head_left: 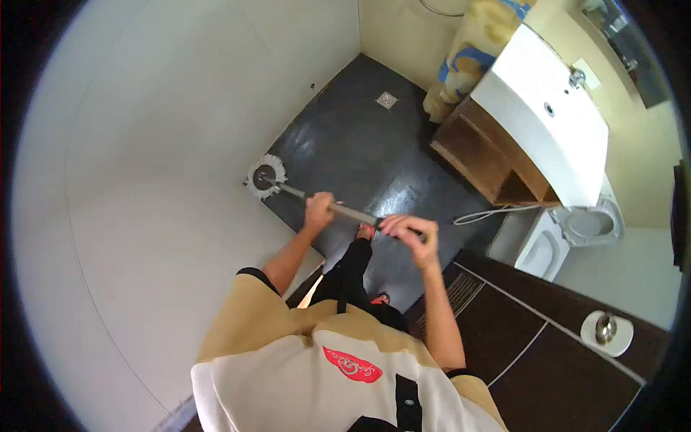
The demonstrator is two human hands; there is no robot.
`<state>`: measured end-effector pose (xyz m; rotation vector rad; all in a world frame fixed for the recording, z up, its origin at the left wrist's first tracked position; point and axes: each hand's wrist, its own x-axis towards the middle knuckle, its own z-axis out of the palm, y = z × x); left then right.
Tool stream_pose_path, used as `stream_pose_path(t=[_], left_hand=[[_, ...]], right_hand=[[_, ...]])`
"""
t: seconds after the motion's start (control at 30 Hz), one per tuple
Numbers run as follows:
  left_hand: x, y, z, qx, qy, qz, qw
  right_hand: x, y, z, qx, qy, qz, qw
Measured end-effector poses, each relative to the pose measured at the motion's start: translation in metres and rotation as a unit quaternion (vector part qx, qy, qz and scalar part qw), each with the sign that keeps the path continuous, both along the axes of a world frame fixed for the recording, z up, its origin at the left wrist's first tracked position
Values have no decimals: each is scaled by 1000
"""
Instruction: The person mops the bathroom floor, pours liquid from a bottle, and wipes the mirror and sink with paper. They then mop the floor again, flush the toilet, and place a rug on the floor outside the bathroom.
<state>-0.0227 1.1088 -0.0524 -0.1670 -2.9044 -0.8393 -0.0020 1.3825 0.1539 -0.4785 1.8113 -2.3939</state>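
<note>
A mop with a round head of white strands [277, 167] rests on the dark floor, close against the left wall. Its long grey handle [353, 213] slants from the head across to my body. Partway along the handle, my left hand [319, 212] is closed around it. My right hand [412, 234] grips the upper end, with its fingers wrapped over the top. The fingers of both hands show, though the palms are hidden.
On the right, a white washbasin [554, 115] sits on a brown wooden cabinet [489, 147]. A white toilet [545, 252] stands below it, near a looped hose [479, 216]. A patterned shower curtain [468, 61] hangs behind. A square drain [386, 100] is set in the dark floor [345, 137].
</note>
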Motion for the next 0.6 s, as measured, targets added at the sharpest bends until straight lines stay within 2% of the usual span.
stream_pose_path(t=[0.03,0.07,0.17,0.23,0.27,0.3,0.37,0.47,0.57,0.6], left_hand=[[16,-18,-9,-16,-75,7,997],[35,-18,2,-3,-53,46,998],[77,22,11,7,69,41,997],[101,83,84,35,-50,-6,998],[116,116,103,49,-96,-16,994],[133,135,64,74,20,-96,992],[149,184,130,102,-102,-124,982],[147,192,138,58,-151,-233,959],[143,153,118,11,-160,-237,958],[142,134,96,21,-100,-220,970]], right_hand=[[24,-10,-6,-20,-7,23,1000],[43,-14,-1,-14,0,36,999],[89,12,46,72,8,16,997],[106,54,109,118,62,13,991],[116,70,141,95,70,-5,993],[128,76,169,105,108,-87,985],[157,105,191,5,121,-156,980],[191,118,185,-38,164,-167,972],[204,85,150,-44,161,-240,956],[211,74,123,-49,123,-238,962]])
